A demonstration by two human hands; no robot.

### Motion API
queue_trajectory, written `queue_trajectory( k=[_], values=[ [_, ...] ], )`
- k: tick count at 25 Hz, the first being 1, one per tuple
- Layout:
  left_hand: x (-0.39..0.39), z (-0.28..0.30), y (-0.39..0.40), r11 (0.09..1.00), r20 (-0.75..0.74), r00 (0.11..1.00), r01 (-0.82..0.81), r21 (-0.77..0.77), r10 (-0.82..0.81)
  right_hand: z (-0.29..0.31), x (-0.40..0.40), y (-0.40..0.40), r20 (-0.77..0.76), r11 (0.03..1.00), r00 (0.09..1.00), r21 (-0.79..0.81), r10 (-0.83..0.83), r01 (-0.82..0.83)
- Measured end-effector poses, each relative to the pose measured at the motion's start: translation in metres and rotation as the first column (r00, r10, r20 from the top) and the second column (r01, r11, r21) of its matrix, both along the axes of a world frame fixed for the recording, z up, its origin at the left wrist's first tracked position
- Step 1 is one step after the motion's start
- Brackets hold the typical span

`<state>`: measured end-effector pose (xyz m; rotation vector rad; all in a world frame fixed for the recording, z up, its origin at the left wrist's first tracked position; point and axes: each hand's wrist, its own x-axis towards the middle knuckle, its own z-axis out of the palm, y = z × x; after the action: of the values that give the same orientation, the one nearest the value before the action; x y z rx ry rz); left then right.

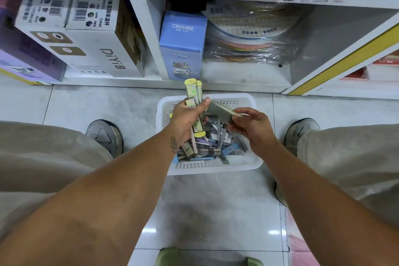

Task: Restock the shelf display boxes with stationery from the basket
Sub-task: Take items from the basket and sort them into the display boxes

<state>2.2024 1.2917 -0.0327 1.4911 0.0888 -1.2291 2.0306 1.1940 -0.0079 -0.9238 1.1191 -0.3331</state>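
Fingers of left hand (186,122) curled round a bundle of yellow-capped lead cases (194,101), held upright above the basket (248,161). Right hand (251,127) pinches one grey-green case (220,111), its tip near the left thumb. White mesh basket on floor (86,101) before the bottom shelf edge, between two shoes, holding loose mixed cases (216,144).

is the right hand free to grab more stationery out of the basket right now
Probably not yet. The right hand hovers directly over the white basket, nothing blocking it, but its fingers already pinch a grey-green pack. The left hand is full of yellow packs.
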Motion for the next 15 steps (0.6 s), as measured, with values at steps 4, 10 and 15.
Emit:
queue_trajectory(
  k=[4,10,15],
  values=[
    [-0.001,-0.001,0.003,0.999,0.02,0.999,0.043,0.01,-0.043,-0.003,0.008,0.009,0.045,0.99,0.999,0.138,0.013,-0.019],
    [-0.009,0.001,0.0,0.999,0.026,1.0,-0.009,0.038,0.008,-0.009,0.032,0.031,-0.111,0.93,0.942,-0.16,0.315,-0.33],
    [0.011,0.003,0.012,0.981,0.227,0.971,0.029,0.19,-0.073,-0.015,0.045,0.034,-0.274,0.812,0.821,-0.178,0.501,-0.555]
  ],
)
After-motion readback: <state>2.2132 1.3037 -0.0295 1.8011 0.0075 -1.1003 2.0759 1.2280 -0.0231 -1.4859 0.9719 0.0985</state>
